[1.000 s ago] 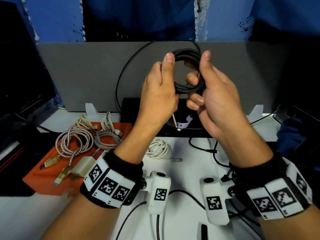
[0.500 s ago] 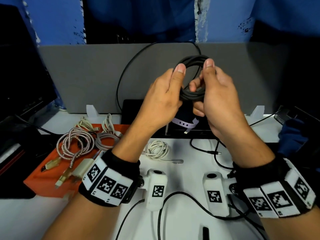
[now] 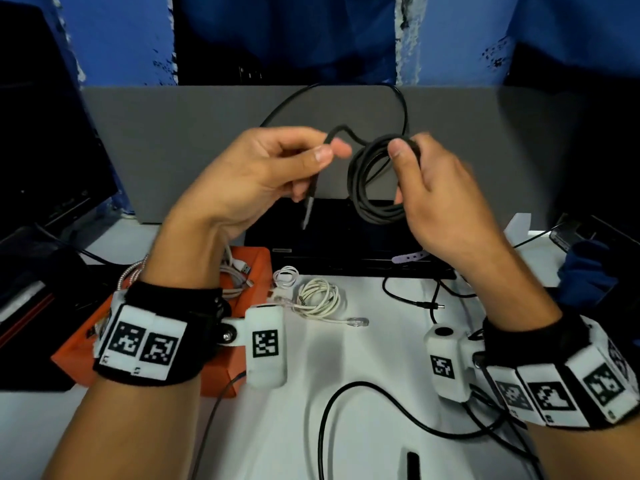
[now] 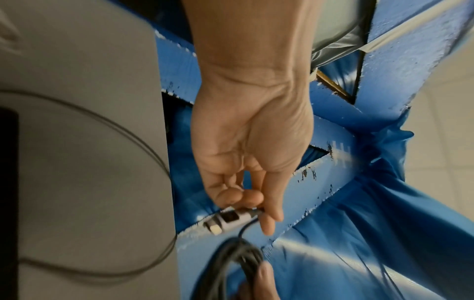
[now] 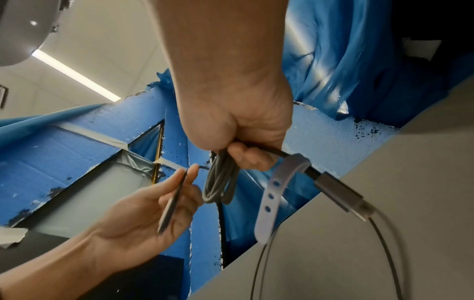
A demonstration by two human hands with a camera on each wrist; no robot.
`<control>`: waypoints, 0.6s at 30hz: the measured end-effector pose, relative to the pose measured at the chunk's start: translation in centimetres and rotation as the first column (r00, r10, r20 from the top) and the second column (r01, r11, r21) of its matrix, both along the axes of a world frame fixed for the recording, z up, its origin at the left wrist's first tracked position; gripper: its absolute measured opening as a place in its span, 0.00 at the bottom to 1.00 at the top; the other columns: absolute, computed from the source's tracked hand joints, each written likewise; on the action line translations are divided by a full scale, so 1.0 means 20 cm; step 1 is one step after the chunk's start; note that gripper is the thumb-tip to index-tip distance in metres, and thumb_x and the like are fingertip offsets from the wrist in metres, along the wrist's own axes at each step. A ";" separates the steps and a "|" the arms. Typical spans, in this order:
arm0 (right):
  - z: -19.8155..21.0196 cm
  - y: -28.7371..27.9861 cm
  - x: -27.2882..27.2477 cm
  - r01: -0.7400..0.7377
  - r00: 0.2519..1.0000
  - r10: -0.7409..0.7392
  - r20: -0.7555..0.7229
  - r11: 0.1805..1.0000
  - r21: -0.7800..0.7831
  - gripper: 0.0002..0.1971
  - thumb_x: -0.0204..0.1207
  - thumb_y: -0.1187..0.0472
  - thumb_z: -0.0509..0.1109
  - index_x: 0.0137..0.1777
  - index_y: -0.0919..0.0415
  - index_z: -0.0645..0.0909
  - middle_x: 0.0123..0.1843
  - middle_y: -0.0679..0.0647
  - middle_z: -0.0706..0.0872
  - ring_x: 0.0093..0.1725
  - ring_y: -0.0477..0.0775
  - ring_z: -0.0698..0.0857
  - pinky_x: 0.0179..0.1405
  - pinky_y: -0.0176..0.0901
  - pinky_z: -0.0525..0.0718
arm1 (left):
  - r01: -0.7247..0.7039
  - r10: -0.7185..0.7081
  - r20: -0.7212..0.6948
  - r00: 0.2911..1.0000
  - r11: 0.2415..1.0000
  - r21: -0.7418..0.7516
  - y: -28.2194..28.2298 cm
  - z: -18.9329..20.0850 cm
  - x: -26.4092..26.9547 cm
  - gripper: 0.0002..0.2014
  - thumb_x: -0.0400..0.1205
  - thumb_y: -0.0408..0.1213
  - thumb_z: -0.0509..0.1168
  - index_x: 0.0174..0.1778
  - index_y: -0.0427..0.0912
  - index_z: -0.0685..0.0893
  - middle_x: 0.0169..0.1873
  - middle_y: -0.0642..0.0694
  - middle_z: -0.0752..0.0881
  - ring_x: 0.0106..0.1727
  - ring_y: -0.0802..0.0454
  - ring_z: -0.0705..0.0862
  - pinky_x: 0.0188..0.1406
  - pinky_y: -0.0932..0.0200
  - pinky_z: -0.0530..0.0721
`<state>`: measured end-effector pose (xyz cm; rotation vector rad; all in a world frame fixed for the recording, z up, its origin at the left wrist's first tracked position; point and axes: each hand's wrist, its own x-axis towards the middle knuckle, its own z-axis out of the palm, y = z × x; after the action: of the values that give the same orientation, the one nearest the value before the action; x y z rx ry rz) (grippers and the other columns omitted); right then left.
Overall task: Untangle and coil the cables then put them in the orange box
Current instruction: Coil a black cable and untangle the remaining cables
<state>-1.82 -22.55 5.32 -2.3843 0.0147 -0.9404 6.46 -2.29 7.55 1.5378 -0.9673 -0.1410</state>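
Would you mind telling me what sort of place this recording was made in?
Probably an office desk or workstation: a white desk with a grey partition panel behind it, a dark monitor at the left, and a ceiling strip light overhead.

— What's different from a second ago?

— The hands have come apart. Before, both were closed together around the black cable coil (image 3: 375, 181); now only the right hand (image 3: 436, 195) grips it, thumb over the top of the loops.

— And the left hand (image 3: 256, 178)?

— It has drawn away to the left, pinching the cable's loose end, so a short stretch now arches between the two hands. The plug (image 3: 307, 211) hangs down below its fingers.

— Has the coil shifted?

— It sits lower and further right, and its loops now face the head camera more openly. The purple strap (image 5: 275, 194) has moved right too, under the right wrist.
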 end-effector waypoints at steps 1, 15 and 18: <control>-0.01 0.02 0.00 -0.012 1.000 0.012 0.000 1.000 -0.008 0.20 0.92 0.44 0.52 0.50 0.59 0.75 0.36 0.52 0.85 0.39 0.54 0.84 0.42 0.55 0.78 | 0.009 -0.014 -0.050 0.999 0.996 -0.091 -0.03 0.00 -0.01 0.08 0.81 0.39 0.70 0.52 0.46 0.92 0.33 0.48 0.82 0.32 0.57 0.79 0.35 0.66 0.79; 0.01 0.04 -0.03 0.067 0.997 -0.067 -0.036 0.998 -0.001 0.20 0.92 0.42 0.50 0.54 0.58 0.72 0.36 0.52 0.81 0.39 0.58 0.82 0.34 0.56 0.75 | -0.461 0.457 0.432 0.777 0.881 -0.104 -0.21 -0.06 -0.04 0.07 0.80 0.42 0.76 0.42 0.44 0.89 0.28 0.54 0.86 0.30 0.51 0.87 0.36 0.50 0.87; 0.00 0.03 -0.04 0.139 0.984 -0.149 -0.095 0.985 -0.099 0.21 0.91 0.40 0.48 0.58 0.58 0.71 0.37 0.52 0.79 0.41 0.63 0.82 0.34 0.56 0.80 | -0.496 0.467 0.454 0.759 0.866 -0.060 -0.24 -0.08 -0.05 0.09 0.80 0.42 0.76 0.41 0.41 0.88 0.26 0.57 0.85 0.31 0.56 0.88 0.37 0.54 0.86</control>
<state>-2.59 -21.95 5.32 -2.5430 0.1896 -0.9007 5.43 -7.03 5.88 1.8780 -0.8888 0.5931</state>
